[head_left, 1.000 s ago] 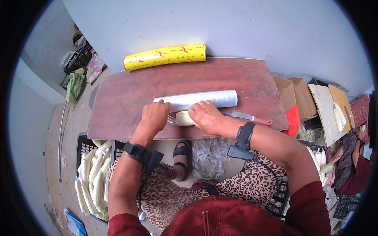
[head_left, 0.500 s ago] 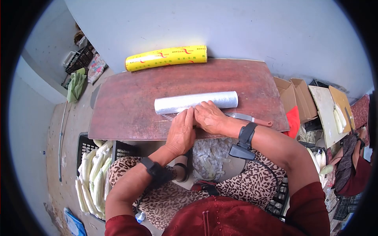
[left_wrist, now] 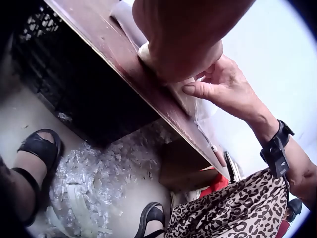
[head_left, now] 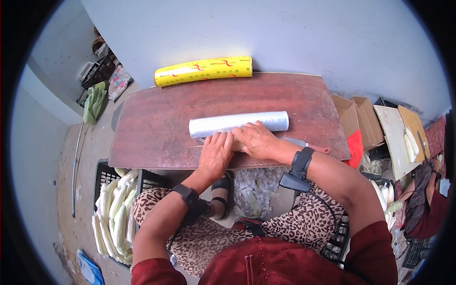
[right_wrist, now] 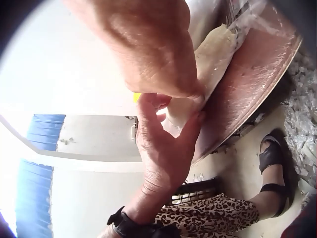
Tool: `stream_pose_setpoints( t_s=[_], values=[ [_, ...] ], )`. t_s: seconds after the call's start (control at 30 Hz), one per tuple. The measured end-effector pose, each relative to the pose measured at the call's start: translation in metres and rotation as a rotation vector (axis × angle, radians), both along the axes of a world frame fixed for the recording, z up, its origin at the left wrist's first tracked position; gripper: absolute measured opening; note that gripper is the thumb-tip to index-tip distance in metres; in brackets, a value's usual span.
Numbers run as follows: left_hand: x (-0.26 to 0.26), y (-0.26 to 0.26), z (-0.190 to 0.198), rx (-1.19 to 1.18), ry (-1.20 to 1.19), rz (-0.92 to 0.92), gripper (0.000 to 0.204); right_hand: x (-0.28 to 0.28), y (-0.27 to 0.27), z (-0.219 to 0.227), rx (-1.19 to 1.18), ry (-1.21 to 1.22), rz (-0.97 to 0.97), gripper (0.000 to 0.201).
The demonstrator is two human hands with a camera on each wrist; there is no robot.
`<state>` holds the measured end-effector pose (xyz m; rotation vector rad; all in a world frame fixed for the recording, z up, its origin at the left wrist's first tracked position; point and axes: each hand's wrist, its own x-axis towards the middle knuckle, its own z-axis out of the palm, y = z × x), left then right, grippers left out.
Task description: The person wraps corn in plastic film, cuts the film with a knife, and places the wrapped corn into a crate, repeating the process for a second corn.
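A pale, thick vegetable piece (right_wrist: 215,57) lies along the table's near edge with clear film at its end, mostly covered by the hands in the head view. My left hand (head_left: 218,152) grips one end of it, thumb and fingers around it in the right wrist view. Close beside it, my right hand (head_left: 256,140) holds the other part, fingers bent over the top. Just beyond both hands lies a roll of cling film (head_left: 237,122), and a strip of film runs from it toward the left hand. A knife (head_left: 319,149) with a reddish handle rests right of the right hand.
A yellow printed roll (head_left: 204,72) lies at the back of the reddish table (head_left: 156,114). Long pale vegetables (head_left: 116,209) fill a black crate at the left. Cardboard boxes (head_left: 365,118) stand at the right. Plastic scraps (head_left: 254,190) cover the floor beneath.
My left hand has come from the roll's left end, rightward and nearer, onto the vegetable piece beside the right hand. The right hand has stayed nearly in place.
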<state>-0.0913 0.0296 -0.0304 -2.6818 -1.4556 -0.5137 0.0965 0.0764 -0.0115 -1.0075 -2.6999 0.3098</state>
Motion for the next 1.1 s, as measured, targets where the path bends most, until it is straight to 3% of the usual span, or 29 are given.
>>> stream_pose_setpoints(
  t_s=[0.23,0.57,0.67,0.97,1.07,1.1],
  values=[
    [0.001,0.006,0.001,-0.025,0.017,-0.005,0.046,0.009,0.024,0.011,-0.164,0.082,-0.051,0.014],
    [0.003,0.016,0.011,-0.094,-0.035,-0.029,0.04,0.011,0.041,0.019,-0.289,0.131,-0.184,0.017],
    [0.001,0.023,0.015,-0.124,-0.051,-0.043,0.036,0.011,0.045,0.014,-0.25,0.273,-0.217,0.016],
    [-0.003,0.044,0.024,-0.321,-0.043,-0.066,0.038,0.015,0.061,0.02,-0.181,0.361,-0.311,0.016],
    [-0.006,0.051,0.022,-0.359,-0.069,-0.069,0.039,0.02,0.071,0.005,0.263,0.342,-0.271,0.014],
    [-0.007,0.053,0.021,-0.373,-0.074,-0.066,0.038,0.018,0.068,0.01,0.207,0.35,-0.263,0.016]
  ],
)
